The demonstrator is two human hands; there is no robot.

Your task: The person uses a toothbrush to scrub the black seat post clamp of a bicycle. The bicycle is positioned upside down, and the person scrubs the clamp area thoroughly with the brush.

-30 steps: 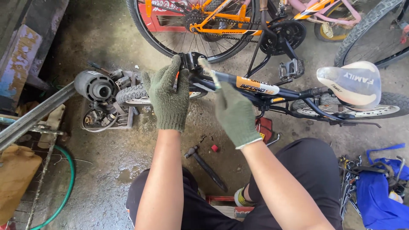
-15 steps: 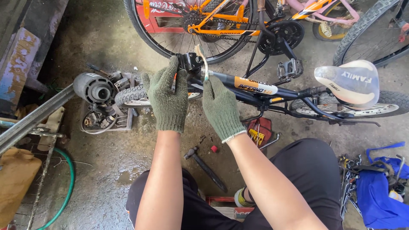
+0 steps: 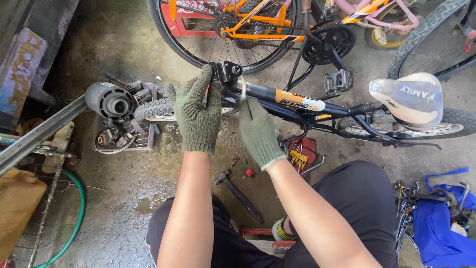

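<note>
A small black bicycle [image 3: 297,101] with an orange band on its frame stands across the concrete floor in front of me. Both my hands wear green knit gloves. My left hand [image 3: 197,116] is wrapped around the front end of the bicycle, just beside the black stem clamp [image 3: 225,72] and above the small front tyre [image 3: 151,110]. My right hand [image 3: 259,131] is lower on the frame tube, fingers closed on a thin pale tool or cable whose upper end rises toward the stem; it is blurred. The white saddle [image 3: 409,99] is at the right.
An orange bicycle [image 3: 238,30] and a pink one [image 3: 391,20] stand behind. A grey motor part [image 3: 110,101] and a basket of parts [image 3: 119,136] lie left. A hammer [image 3: 238,193], a red tool case [image 3: 302,151], wrenches [image 3: 409,208] and a blue cloth [image 3: 446,223] lie around my knees.
My right hand has slid down and back along the frame tube, away from the stem. My left hand has stayed on the front end of the bicycle.
</note>
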